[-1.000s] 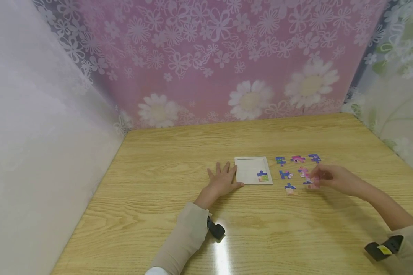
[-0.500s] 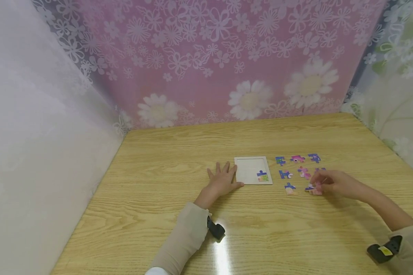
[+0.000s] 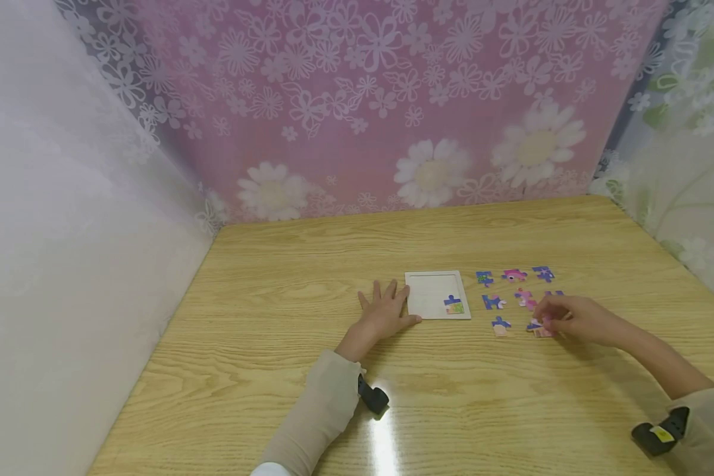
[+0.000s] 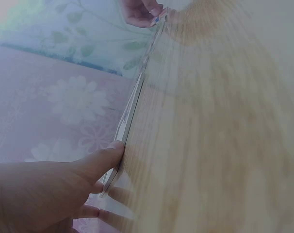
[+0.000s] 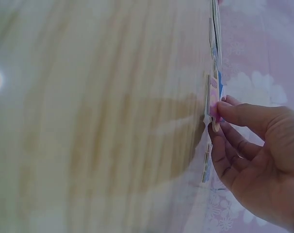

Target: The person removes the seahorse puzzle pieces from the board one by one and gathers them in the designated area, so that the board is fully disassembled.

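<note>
In the head view, my left hand (image 3: 382,316) lies with fingers spread at the left edge of a white puzzle tray (image 3: 425,297). Its thumb touches the tray's near corner, also visible in the left wrist view. One jigsaw piece (image 3: 453,306) with a blue knob sits in the tray's near right corner. My right hand (image 3: 583,318) pinches a pink and purple jigsaw piece (image 5: 213,99) between thumb and fingers, low over the table. The fingers cover part of it. Just beyond that hand lies a partly hidden blue piece (image 3: 553,293).
Several loose pieces lie in rows right of the tray, among them a pink piece with an eye (image 3: 514,276), a blue corner piece (image 3: 543,273) and a blue and peach piece (image 3: 500,326). A flowered pink curtain (image 3: 345,132) hangs behind the wooden table (image 3: 274,297).
My right hand has brought the pinched piece slightly nearer to me, down to the front row, uncovering the blue piece behind. The left hand and tray have stayed still.
</note>
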The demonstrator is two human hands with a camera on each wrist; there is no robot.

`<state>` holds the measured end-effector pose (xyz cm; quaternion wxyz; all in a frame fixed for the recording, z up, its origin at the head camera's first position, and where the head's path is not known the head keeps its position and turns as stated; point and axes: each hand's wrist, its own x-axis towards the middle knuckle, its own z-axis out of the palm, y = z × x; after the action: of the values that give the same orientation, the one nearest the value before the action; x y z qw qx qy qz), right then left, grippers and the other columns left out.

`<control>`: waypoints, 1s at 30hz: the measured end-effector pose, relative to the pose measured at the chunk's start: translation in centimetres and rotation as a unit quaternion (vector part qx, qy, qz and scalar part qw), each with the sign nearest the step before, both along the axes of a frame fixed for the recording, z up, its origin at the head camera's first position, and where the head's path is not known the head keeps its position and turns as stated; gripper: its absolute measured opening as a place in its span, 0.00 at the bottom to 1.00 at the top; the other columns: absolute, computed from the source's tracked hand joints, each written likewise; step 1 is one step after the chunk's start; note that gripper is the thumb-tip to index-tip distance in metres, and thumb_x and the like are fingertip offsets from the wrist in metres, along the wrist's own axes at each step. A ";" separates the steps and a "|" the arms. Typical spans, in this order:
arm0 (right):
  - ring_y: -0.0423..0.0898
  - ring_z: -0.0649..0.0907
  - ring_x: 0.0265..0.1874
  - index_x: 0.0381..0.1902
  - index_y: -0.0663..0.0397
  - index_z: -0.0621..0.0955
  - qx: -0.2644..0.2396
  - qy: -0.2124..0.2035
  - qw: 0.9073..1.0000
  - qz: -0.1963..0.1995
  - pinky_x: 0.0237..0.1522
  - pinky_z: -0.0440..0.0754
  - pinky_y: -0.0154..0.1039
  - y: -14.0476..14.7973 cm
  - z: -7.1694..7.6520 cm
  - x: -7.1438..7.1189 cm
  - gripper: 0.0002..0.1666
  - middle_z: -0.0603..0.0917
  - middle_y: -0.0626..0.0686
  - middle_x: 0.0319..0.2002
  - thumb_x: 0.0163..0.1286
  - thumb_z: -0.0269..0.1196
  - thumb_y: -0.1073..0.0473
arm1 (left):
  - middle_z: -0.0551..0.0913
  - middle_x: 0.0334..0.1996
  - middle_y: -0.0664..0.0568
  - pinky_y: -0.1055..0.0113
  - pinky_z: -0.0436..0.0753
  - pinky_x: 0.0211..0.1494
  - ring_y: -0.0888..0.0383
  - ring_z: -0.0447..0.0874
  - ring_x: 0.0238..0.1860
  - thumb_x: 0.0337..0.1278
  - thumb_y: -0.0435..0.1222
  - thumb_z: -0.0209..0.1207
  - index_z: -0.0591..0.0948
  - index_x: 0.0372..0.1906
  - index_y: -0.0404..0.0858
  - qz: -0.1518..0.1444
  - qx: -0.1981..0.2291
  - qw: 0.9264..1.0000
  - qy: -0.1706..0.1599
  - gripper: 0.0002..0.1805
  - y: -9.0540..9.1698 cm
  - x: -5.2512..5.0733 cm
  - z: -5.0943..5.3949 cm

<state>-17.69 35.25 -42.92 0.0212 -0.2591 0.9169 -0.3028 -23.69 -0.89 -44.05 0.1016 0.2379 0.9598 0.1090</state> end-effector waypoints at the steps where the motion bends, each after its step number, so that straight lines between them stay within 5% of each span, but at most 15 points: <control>1: 0.36 0.77 0.30 0.35 0.56 0.78 0.004 0.000 1.000 -0.004 0.28 0.76 0.34 -0.1 0.0 0.0 0.09 0.78 0.44 0.30 0.59 0.62 0.72 | 0.48 0.70 0.44 0.33 0.42 0.59 0.37 0.36 0.68 0.58 0.60 0.48 0.55 0.71 0.47 0.000 -0.001 1.000 0.000 0.40 0.0 0.0 0.0; 30: 0.40 0.75 0.26 0.33 0.54 0.78 0.060 0.005 0.998 -0.023 0.27 0.74 0.36 -1.3 0.2 0.0 0.10 0.75 0.45 0.28 0.57 0.63 0.72 | 0.48 0.70 0.44 0.33 0.42 0.59 0.37 0.36 0.68 0.59 0.60 0.47 0.55 0.71 0.45 0.002 -0.006 1.000 0.006 0.40 0.1 0.1 -0.1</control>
<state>-17.73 33.94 -42.74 0.0256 -0.2377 0.9393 -0.2463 -23.61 -0.83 -44.19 0.0972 0.2364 0.9614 0.1020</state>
